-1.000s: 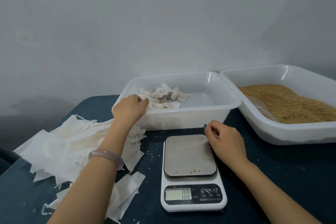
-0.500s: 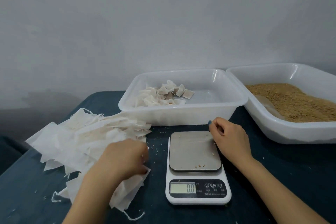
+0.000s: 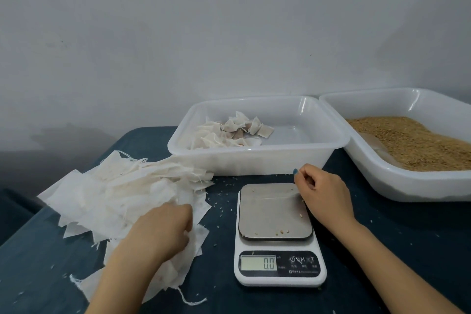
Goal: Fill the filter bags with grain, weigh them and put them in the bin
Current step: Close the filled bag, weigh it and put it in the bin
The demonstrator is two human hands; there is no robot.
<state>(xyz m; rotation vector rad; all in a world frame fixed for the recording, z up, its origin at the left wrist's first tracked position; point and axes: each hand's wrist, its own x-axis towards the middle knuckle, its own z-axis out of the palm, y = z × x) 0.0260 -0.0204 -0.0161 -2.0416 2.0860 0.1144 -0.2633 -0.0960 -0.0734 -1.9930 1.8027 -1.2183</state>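
A loose pile of empty white filter bags (image 3: 122, 191) lies on the dark table at the left. My left hand (image 3: 163, 229) is down on the near part of this pile, its fingers curled round the edge of one bag. My right hand (image 3: 323, 191) rests loosely curled at the far right corner of the scale (image 3: 276, 211) and holds nothing. The scale's plate carries only a few stray grains, and its display (image 3: 258, 262) reads 0.0. Behind the scale stands a white bin (image 3: 254, 158) with several filled bags (image 3: 229, 132) in its left part.
A larger white tray (image 3: 407, 186) at the right holds brown grain (image 3: 413, 143), and it touches the bin's right side. Stray grains and threads are scattered on the dark table around the scale. A plain wall rises behind the table.
My left hand has come back from the bin's left rim down onto the pile of empty bags and curled on one. My right hand has stayed by the scale.
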